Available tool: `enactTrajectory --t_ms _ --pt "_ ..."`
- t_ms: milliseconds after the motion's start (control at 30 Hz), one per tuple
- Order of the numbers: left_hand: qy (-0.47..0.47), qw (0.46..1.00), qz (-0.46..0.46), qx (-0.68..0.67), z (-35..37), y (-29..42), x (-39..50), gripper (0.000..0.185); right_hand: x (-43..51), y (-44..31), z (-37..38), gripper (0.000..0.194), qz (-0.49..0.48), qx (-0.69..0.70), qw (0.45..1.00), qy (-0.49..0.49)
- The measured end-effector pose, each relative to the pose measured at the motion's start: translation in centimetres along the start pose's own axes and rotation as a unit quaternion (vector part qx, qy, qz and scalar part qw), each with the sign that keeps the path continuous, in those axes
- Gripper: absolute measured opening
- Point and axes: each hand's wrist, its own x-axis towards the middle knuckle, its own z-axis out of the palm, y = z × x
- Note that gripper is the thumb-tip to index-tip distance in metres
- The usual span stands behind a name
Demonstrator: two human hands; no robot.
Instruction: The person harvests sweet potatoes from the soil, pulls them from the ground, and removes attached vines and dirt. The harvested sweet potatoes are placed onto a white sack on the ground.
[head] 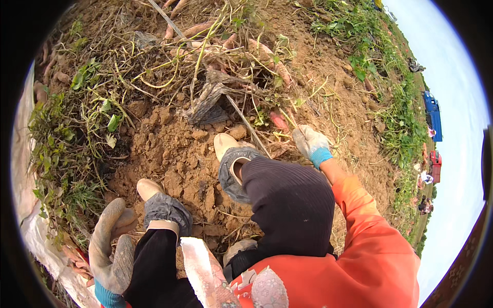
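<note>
My right hand (pixel 308 142), in a soiled pale work glove with a blue cuff, is closed around a thin sweet potato vine stem (pixel 289 120). Just beyond its fingers a reddish sweet potato (pixel 279 121) lies among dry stems. Farther up, several long sweet potatoes (pixel 265 52) are clustered under tangled vines (pixel 204 50). Crumpled dark plastic film (pixel 210 102) lies on the soil below that cluster. At lower left my left hand (pixel 102 246), also gloved, hangs beside my left leg, its thumb and fingers apart and nothing visible between them.
My boots (pixel 223 144) stand on cloddy brown soil (pixel 173 142). A narrow grey strip (pixel 246 125) runs towards my right knee. Leafy plants (pixel 54 134) and a pale sheet (pixel 42 238) border the left. Blue (pixel 433 115) and red (pixel 435 166) vehicles stand far off at right.
</note>
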Motion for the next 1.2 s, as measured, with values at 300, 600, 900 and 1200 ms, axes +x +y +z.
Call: enactTrajectory --t_ms 300,600,900,1200 --pt "-0.07 0.987 -0.048 0.14 -2.0 -4.1 -1.6 0.047 -16.6 14.5 -8.7 0.034 0.163 -0.041 0.985 0.035" --pt "-0.077 0.993 0.071 0.059 0.4 -3.7 0.2 0.042 -24.5 20.5 -9.8 0.038 0.117 -0.04 0.987 0.101" --pt "-0.108 0.932 0.095 -0.332 8.3 5.7 1.3 0.059 -20.9 4.9 -21.9 0.022 -0.279 0.06 0.909 0.305" --pt "-0.061 0.817 -0.055 -0.57 9.7 6.1 5.6 0.089 -22.5 -20.6 -20.1 0.028 -0.684 -0.161 0.6 0.383"
